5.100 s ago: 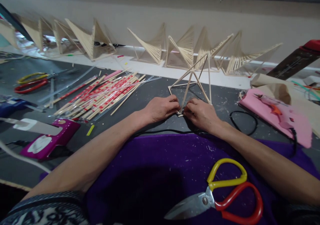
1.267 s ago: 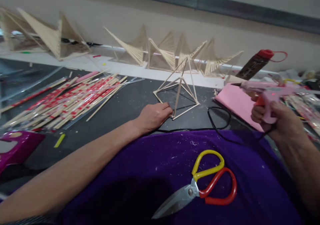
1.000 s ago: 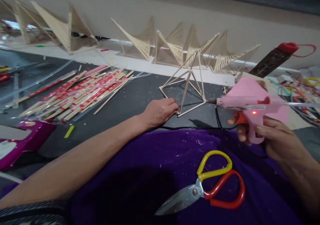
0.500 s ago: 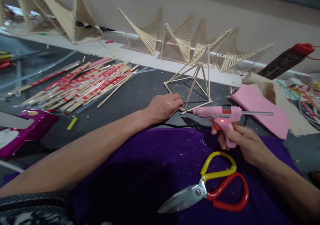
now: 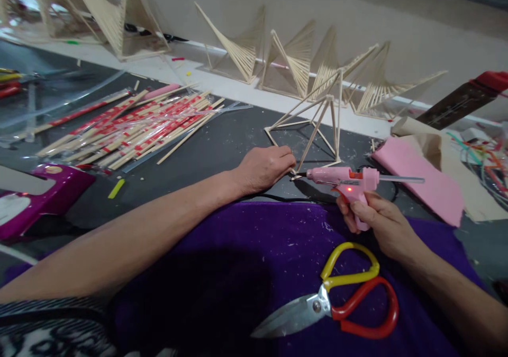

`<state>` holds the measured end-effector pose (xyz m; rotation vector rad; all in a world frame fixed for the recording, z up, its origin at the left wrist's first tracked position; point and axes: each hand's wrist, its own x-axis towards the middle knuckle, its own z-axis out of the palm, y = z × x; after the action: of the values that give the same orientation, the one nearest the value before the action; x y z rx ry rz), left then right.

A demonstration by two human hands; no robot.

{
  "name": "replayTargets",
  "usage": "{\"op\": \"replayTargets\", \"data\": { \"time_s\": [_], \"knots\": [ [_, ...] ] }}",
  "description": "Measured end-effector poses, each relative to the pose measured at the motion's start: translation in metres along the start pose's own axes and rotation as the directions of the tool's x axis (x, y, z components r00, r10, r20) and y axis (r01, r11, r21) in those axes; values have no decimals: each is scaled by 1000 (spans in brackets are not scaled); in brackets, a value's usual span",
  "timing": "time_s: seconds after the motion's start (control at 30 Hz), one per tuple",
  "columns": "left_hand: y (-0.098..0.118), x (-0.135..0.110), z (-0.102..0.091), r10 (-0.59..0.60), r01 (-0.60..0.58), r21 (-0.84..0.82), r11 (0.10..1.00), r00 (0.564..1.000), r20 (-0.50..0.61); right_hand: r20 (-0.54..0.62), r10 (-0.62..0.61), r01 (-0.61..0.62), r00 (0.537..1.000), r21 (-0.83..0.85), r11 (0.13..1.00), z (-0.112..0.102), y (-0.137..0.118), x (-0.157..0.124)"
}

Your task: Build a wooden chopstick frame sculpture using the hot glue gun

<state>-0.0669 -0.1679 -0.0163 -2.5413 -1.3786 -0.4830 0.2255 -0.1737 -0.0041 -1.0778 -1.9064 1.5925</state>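
Note:
My right hand is wrapped round the grip of a pink hot glue gun, whose red light is lit and which has a clear glue stick poking out of its back. The dark nozzle points left, at the near corner of a wooden stick frame. At that same corner, my left hand has its fingers closed on the frame; the fingertips are partly hidden. Scissors with one yellow and one red handle lie on the purple cloth in front of me.
Wrapped chopsticks lie in a pile at the left, near a purple device. Several finished stick structures line the wall. On the right are pink cloth, brown paper and a dark bottle with a red cap.
The view has shifted slightly. The glue gun's nozzle has moved a little against the near corner of the frame. My left hand keeps its hold there.

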Motion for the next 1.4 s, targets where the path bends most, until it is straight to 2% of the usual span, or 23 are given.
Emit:
{"op": "replayTargets", "data": {
  "time_s": [0.2,0.83,1.17,1.4],
  "knots": [
    [1,0,1,-4,4,2,1000,1000,-2,-4,-54,54,999,-75,996,-1,3,-1],
    [1,0,0,-11,12,-21,1000,1000,13,-101,-67,48,993,-178,983,6,-2,-3],
    [0,0,0,-10,10,-9,1000,1000,1,-82,-98,82,992,-178,981,5,-2,-4],
    [1,0,0,-15,16,-8,1000,1000,12,-74,-62,48,995,-171,984,5,-3,-3]
  ]
}}
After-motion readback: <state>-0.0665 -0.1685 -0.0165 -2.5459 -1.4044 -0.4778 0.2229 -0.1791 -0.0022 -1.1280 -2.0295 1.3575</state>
